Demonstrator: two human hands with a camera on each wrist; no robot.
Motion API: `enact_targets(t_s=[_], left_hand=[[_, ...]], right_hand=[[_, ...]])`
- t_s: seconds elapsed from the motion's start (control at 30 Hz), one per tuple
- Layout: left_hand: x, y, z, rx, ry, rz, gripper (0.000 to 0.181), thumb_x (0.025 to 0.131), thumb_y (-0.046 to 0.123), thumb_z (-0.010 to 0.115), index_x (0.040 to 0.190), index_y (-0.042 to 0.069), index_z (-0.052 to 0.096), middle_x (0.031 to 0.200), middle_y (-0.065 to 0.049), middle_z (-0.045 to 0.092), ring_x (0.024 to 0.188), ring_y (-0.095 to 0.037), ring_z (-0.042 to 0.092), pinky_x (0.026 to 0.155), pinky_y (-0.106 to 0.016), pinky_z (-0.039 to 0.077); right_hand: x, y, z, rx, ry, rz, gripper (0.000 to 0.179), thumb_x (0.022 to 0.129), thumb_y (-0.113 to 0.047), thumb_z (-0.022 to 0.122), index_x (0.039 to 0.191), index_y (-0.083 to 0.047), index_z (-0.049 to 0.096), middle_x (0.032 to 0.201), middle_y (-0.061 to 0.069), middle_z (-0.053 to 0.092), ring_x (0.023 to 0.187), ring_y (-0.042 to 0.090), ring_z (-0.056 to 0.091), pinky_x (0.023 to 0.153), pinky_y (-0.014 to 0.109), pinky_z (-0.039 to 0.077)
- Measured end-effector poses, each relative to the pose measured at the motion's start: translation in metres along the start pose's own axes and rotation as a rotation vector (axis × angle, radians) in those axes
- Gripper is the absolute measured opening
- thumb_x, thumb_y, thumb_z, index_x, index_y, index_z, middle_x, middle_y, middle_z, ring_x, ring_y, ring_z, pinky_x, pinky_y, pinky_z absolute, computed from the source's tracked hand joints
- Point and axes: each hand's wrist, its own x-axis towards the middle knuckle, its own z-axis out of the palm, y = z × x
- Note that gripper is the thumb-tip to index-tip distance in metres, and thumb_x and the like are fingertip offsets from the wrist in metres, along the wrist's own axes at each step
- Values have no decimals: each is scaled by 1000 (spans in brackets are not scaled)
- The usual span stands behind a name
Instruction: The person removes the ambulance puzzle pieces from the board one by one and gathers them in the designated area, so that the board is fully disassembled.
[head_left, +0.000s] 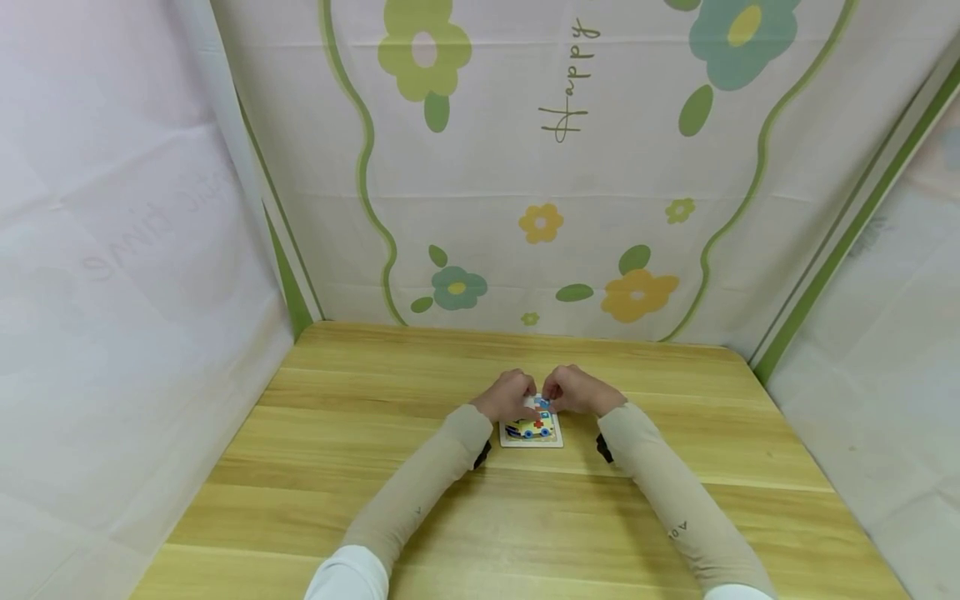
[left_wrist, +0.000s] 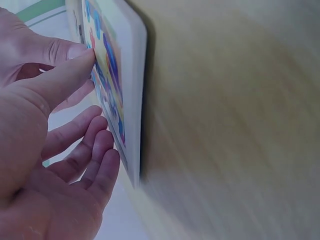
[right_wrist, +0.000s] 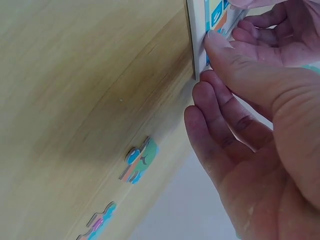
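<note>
A small jigsaw puzzle board (head_left: 532,442) with a white border lies on the table, its picture a yellow vehicle with a red cross and blue wheels. My left hand (head_left: 510,396) reaches over it from the left. The left thumb (left_wrist: 75,70) touches the picture, while the other fingers rest loosely bent along the board's edge. From the right comes my right hand (head_left: 576,389), its thumb (right_wrist: 220,42) pressing on the picture near the border. Its remaining fingers curve loosely beside that edge. Part of the picture's upper side is hidden by both hands.
Two loose puzzle pieces lie on the wooden table (head_left: 525,517) in the right wrist view: a green and orange one (right_wrist: 141,161) and a blue and pink one (right_wrist: 100,222). Floral cloth (head_left: 495,167) hangs behind the table, with pale cloth at both sides.
</note>
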Motion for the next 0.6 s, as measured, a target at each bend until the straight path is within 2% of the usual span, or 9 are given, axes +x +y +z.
enact_targets(t_s=[0.27, 0.6], left_hand=[[1, 0, 2, -36, 10, -23, 37, 92, 26, 86, 115, 1, 73, 113, -9, 72, 99, -16, 62, 87, -25, 53], [-3, 5, -1, -50, 0, -48, 39, 92, 25, 85, 118, -1, 71, 116, -10, 70, 103, -18, 61, 92, -28, 54]], right_hand=[[2, 3, 2, -9, 2, 9, 6, 92, -1, 80, 95, -7, 78, 89, -1, 73, 80, 11, 61, 77, 29, 55], [-2, 1, 1, 19, 32, 20, 6, 95, -1, 76, 100, -5, 74, 95, 6, 73, 84, 13, 63, 80, 31, 56]])
